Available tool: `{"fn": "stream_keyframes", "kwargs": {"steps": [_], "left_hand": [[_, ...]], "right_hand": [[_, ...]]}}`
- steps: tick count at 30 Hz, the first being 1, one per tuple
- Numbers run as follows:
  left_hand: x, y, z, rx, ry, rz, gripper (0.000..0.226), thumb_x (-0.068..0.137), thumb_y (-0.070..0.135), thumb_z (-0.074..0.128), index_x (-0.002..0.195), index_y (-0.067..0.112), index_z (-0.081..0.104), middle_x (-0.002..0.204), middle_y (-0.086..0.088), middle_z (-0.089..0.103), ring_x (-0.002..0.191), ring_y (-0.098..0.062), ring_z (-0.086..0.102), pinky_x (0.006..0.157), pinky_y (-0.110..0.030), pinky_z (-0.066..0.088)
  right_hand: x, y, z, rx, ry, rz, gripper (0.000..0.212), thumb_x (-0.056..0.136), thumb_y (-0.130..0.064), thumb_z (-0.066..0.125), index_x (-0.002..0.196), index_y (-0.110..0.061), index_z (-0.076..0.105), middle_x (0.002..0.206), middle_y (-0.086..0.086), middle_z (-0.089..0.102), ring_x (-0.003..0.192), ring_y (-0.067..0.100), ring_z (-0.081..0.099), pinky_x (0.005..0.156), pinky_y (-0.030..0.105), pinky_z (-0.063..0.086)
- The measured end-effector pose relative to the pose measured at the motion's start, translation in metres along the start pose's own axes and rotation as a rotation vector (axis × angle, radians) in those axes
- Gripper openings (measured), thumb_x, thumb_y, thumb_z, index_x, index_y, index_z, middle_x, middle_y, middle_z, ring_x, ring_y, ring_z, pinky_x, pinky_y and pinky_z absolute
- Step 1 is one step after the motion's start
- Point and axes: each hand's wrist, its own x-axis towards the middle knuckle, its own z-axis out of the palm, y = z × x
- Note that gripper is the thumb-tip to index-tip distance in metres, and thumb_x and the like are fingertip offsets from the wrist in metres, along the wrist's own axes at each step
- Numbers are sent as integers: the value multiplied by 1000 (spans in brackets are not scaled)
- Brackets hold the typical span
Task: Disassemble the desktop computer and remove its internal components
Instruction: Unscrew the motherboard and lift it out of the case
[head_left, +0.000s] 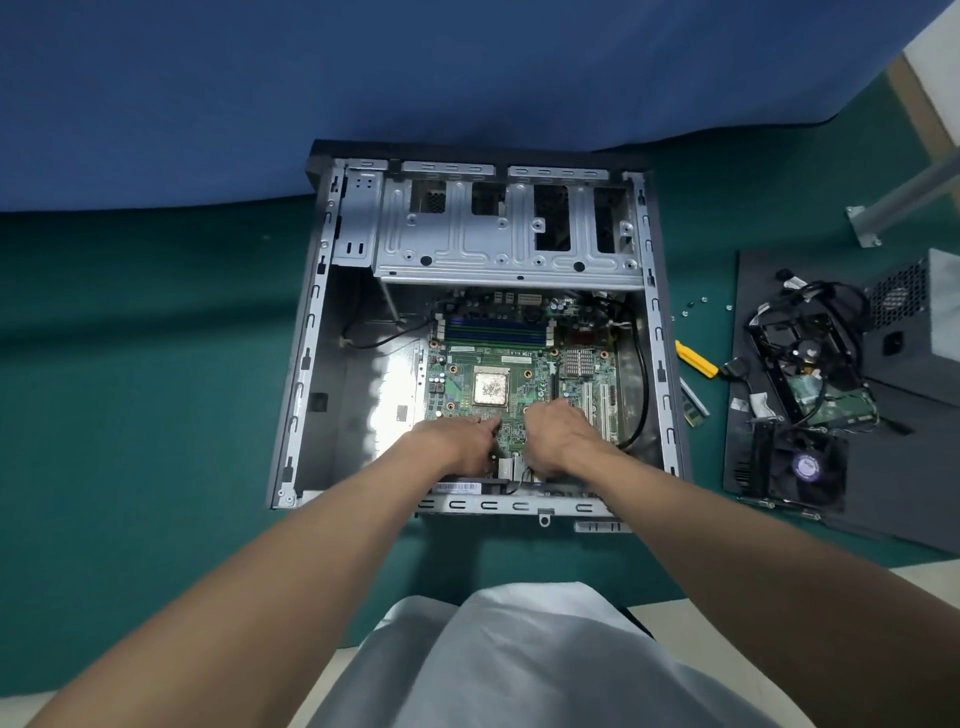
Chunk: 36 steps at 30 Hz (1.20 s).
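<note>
An open desktop case (306, 364) lies flat on the green table. Inside it sits the green motherboard (519, 374) with a bare CPU (490, 387) at its middle and blue memory slots (496, 328) behind it. The metal drive cage (509, 228) spans the far end. Both my hands are inside the case at the near edge of the motherboard. My left hand (457, 441) and my right hand (556, 434) have their fingers curled down on the board's near part. What the fingers hold is hidden beneath them.
To the right lie the removed side panel (883, 509), a power supply (914, 332), a hard drive with cables (815, 364), a cooler fan (802, 467), a yellow-handled tool (696, 358), a memory stick (693, 402) and several loose screws (693, 306). A blue cloth (363, 78) hangs behind.
</note>
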Motion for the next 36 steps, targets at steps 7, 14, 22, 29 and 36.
{"fn": "stream_keyframes", "kwargs": {"steps": [7, 14, 22, 29, 36], "left_hand": [[1, 0, 0, 5, -22, -26, 52, 102, 31, 42, 151, 29, 27, 163, 1, -3, 148, -26, 12, 116, -47, 24], [-4, 2, -3, -42, -13, 6, 49, 102, 28, 43, 150, 29, 32, 162, 3, -3, 149, -23, 10, 118, -44, 21], [-15, -2, -3, -259, 265, -35, 32, 99, 33, 49, 126, 16, 56, 120, -11, 64, 103, -24, 61, 82, -36, 48], [-19, -49, -11, -329, 562, -256, 53, 96, 25, 52, 144, 15, 33, 153, -7, 33, 135, -25, 37, 100, -41, 40], [-8, -56, -1, -414, 502, -242, 69, 98, 42, 47, 152, 20, 10, 160, -5, 16, 144, -26, 26, 111, -47, 31]], "right_hand": [[-1, 1, 1, -45, 16, 13, 23, 83, 10, 49, 71, -9, 48, 72, 2, 49, 54, 9, 49, 43, 16, 35], [1, 12, -15, -104, -28, 13, 19, 85, 4, 50, 71, -9, 48, 72, 1, 49, 58, 9, 49, 45, 17, 37], [-3, -19, -24, -191, 187, -186, 19, 88, -17, 54, 70, -11, 48, 74, 4, 54, 72, 25, 59, 66, 36, 53], [47, -42, -45, -92, 436, -489, 25, 99, -22, 42, 114, -10, 57, 103, 5, 57, 97, 22, 50, 84, 37, 45], [105, -85, -47, -137, 283, -269, 13, 97, -24, 37, 92, -16, 47, 81, 2, 55, 69, 23, 51, 64, 36, 42]]}}
